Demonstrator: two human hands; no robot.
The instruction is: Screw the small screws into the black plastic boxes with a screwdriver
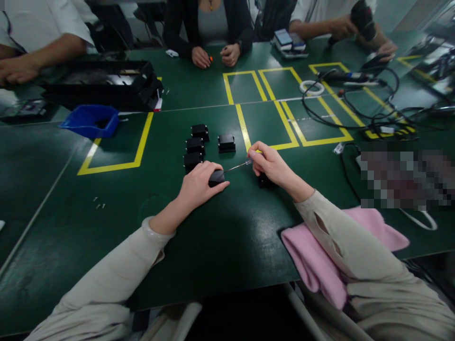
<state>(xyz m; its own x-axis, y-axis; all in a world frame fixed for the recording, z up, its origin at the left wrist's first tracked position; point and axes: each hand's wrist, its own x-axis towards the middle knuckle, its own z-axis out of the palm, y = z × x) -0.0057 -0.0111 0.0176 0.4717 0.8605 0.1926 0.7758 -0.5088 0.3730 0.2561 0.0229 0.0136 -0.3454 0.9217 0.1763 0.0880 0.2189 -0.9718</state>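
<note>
My left hand is closed round a small black box on the green table, thumb in front and fingers behind. In my right hand is a screwdriver, gripped by its clear handle. Its thin metal shaft points left, and the tip reaches the right side of the box. Beneath my right hand another black piece is partly hidden. Just beyond my left hand several similar black boxes stand in a column, the nearest box close to my fingers. One more black box sits apart, to their right.
Several small screws lie at the left. Farther off are a blue bin and black trays. A pink cloth lies under my right forearm. Cables coil at the right. Co-workers sit across the table, one person's hands resting on it.
</note>
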